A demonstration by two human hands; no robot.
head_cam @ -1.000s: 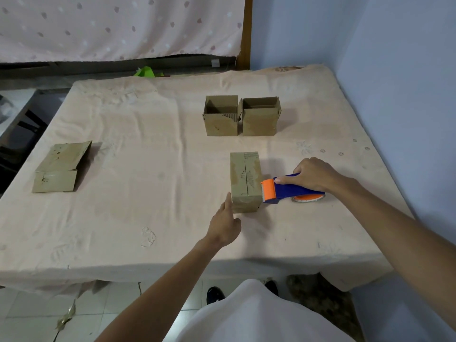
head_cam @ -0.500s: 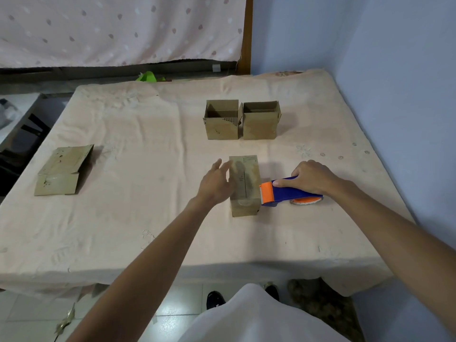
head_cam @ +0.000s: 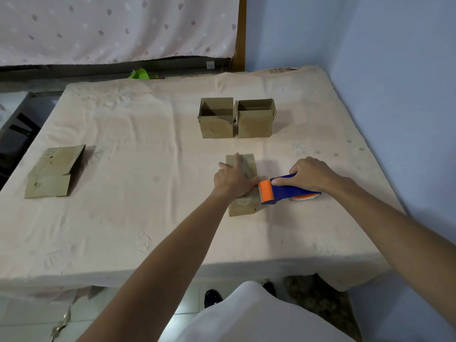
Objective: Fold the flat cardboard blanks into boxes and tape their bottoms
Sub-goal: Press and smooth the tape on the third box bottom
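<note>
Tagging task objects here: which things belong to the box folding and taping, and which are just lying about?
Job: near box, pressed by left hand; tape dispenser, gripped by right hand; open box; second open box; flat blanks.
Lying about: green scrap behind the table; curtain; shoe.

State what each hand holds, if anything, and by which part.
The right hand grips the tape dispenser by its blue handle. The left hand presses flat on the box, gripping nothing.

With 2 arms outstretched, left grip (head_cam: pixel 234 180) lies flat, fingers straight; right grip (head_cam: pixel 311 175) seems curled tight.
</note>
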